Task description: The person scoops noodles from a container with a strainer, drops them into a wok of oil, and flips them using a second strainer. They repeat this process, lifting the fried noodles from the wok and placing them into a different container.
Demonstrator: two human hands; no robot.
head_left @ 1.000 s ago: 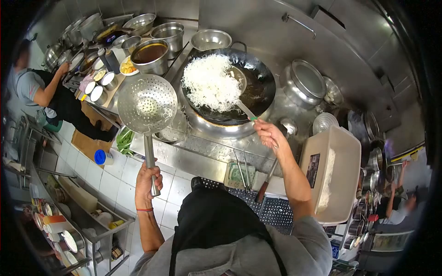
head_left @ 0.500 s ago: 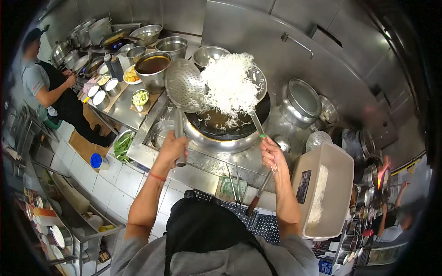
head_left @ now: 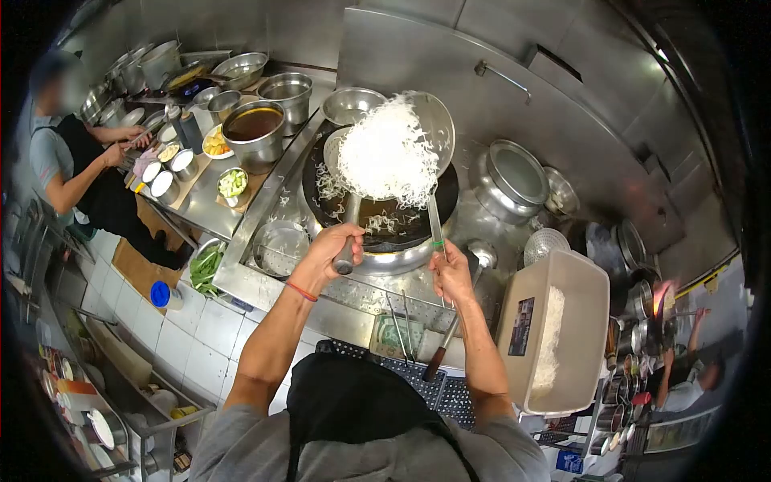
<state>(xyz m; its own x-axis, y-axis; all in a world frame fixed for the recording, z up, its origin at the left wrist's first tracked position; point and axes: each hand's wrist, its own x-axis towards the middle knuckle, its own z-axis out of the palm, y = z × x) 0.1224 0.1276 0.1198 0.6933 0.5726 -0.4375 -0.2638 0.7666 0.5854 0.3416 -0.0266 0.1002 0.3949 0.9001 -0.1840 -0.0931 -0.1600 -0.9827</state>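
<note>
A heap of white shreds [head_left: 385, 153] lies in and over two strainers above a dark wok [head_left: 313, 193]. My left hand [head_left: 334, 247] is closed round the handle of the perforated ladle [head_left: 353, 210], whose bowl is mostly hidden under the heap. In my right hand [head_left: 451, 275] is the handle of a wire strainer [head_left: 438, 132] with a green band near the grip. Dark liquid and loose shreds show in the wok below. More white shreds [head_left: 551, 341] lie in a beige bin [head_left: 590, 345] to the right.
Left of the wok stand a pot of brown liquid [head_left: 254, 128], a cup of chopped greens [head_left: 233, 183] and several bowls. A lidded pot [head_left: 518, 175] and long-handled ladle [head_left: 483, 255] are at the right. One co-worker [head_left: 88, 161] stands far left, another [head_left: 691, 386] far right.
The perforated ladle has moved right, under the shreds, and my left hand has moved right with it. The two tools are now closer together, and the heap is gathered between them.
</note>
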